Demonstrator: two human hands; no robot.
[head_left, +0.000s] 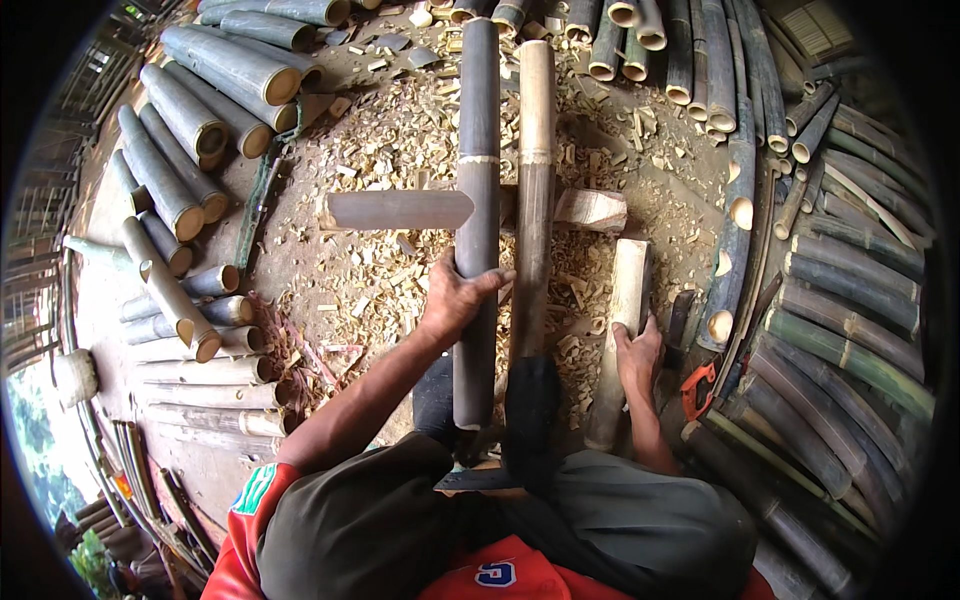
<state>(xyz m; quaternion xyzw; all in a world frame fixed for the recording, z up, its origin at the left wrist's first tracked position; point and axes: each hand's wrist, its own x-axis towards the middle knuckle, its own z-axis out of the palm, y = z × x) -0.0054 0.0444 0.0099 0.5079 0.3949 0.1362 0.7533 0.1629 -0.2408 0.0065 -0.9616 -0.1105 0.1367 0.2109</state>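
My left hand (460,300) is wrapped round a dark bamboo pole (478,120), thumb across its near half. The pole lies lengthwise in front of me, its near end between my knees. Close along its right side runs a second bamboo pole (535,190), pale at the far end and darker nearer me. A flat-looking bamboo piece (395,210) lies crosswise, its notched-looking right end meeting the dark pole. Lower right, my right hand (640,355) grips a pale-faced length of wood (628,280) from its right side; some of its fingers are hidden.
A wooden block (592,210) lies crosswise beyond the poles. Wood chips (390,270) cover the ground. Cut bamboo lengths (185,200) line the left, with more bamboo (845,340) stacked right. A saw with an orange handle (698,390) lies near my right hand.
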